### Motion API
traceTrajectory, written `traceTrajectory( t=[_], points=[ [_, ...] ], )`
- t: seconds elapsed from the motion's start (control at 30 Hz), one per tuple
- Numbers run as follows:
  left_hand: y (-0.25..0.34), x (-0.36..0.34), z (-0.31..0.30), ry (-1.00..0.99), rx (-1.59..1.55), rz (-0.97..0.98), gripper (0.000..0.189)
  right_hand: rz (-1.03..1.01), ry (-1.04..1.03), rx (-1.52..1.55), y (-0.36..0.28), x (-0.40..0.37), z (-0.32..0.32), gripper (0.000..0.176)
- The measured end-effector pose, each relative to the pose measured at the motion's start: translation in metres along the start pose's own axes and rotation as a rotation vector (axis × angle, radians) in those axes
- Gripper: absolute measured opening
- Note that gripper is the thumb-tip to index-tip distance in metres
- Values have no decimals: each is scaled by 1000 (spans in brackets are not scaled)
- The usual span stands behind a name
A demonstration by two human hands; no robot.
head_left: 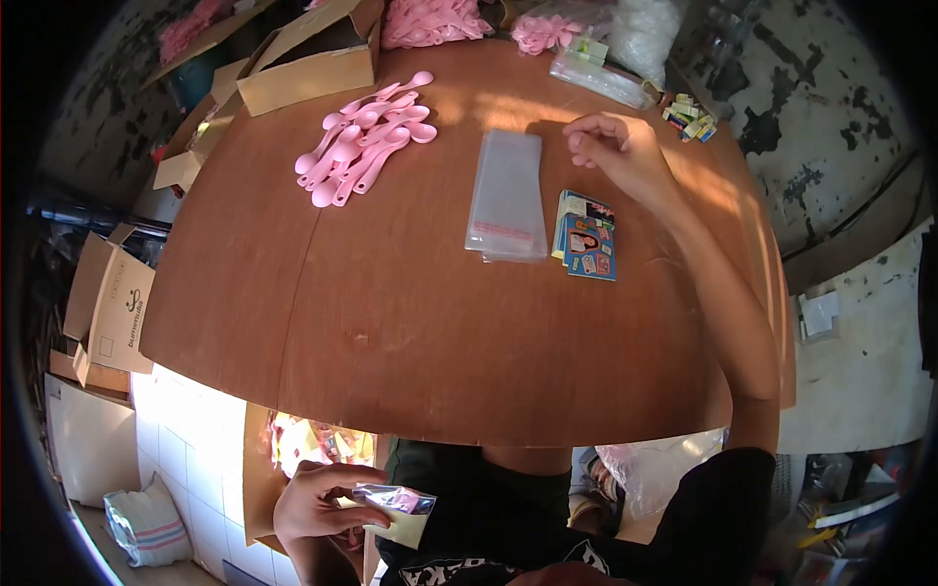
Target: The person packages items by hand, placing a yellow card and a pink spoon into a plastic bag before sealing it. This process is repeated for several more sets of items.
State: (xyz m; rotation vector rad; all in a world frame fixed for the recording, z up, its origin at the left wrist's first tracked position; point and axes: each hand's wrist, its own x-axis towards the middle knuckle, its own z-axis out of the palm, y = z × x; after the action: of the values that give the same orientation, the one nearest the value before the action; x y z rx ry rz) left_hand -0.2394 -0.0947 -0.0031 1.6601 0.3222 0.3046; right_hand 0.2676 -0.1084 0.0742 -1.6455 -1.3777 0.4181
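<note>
My left hand (pixel 318 503) is low at the front, below the table's edge, pinching a small clear packet (pixel 403 513) with something pink and a pale card inside. Above the table, my right hand (pixel 611 146) hovers with its fingers curled and thumb near them; whether it holds anything is too small to tell. Just below that hand lies a stack of blue printed cards (pixel 589 239). Left of the cards is a pile of clear plastic sleeves (pixel 505 195). Farther left, a heap of pink spoons (pixel 362 142) rests on the brown table (pixel 410 322).
An open cardboard box (pixel 308 83) stands at the back left, beside bagged pink spoons (pixel 433 21). Plastic packs (pixel 601 80) and small yellow-green pieces (pixel 690 117) lie at the back right. Under the front edge, a box of packets (pixel 322 441) sits left of my legs.
</note>
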Motion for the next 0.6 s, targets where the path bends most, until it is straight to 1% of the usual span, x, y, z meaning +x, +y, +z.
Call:
traceTrajectory(
  t=[0.03,0.07,0.1,0.17,0.2,0.23,0.27,0.3,0.33,0.37,0.43,0.47,0.53,0.6],
  points=[
    [-17,-14,-4,23,-71,-78,49,48,36,-180,33,26,-21,23],
    [-38,-30,-10,51,-206,-169,55,95,70,-359,61,48,-37,24],
    [-55,-39,-18,90,-217,-233,61,88,70,-362,84,66,-51,24],
    [-95,-57,-23,331,-404,-327,63,202,71,-436,117,96,-62,25],
    [-110,-63,-25,449,-426,-385,65,196,68,-432,128,106,-58,25],
    [-130,-72,-26,453,-422,-384,65,161,85,-533,137,114,-55,27],
    [-153,-83,-27,611,-454,-465,65,125,106,-634,143,120,-53,29],
    [-173,-91,-26,768,-485,-543,66,122,110,-630,144,126,-50,29],
    [-189,-96,-24,860,-483,-599,66,101,82,-713,143,131,-44,29],
    [-203,-100,-23,930,-505,-632,60,81,53,-796,143,136,-42,30],
    [-250,-124,-25,990,-622,-566,51,81,16,-820,147,141,-45,28],
    [-264,-128,-25,994,-621,-571,51,81,-24,-844,149,143,-47,26],
    [-284,-130,-24,1148,-768,-432,44,80,-70,-873,143,138,-49,24],
    [-300,-133,-26,1181,-782,-414,42,20,-76,-876,135,116,-59,19]
  ],
)
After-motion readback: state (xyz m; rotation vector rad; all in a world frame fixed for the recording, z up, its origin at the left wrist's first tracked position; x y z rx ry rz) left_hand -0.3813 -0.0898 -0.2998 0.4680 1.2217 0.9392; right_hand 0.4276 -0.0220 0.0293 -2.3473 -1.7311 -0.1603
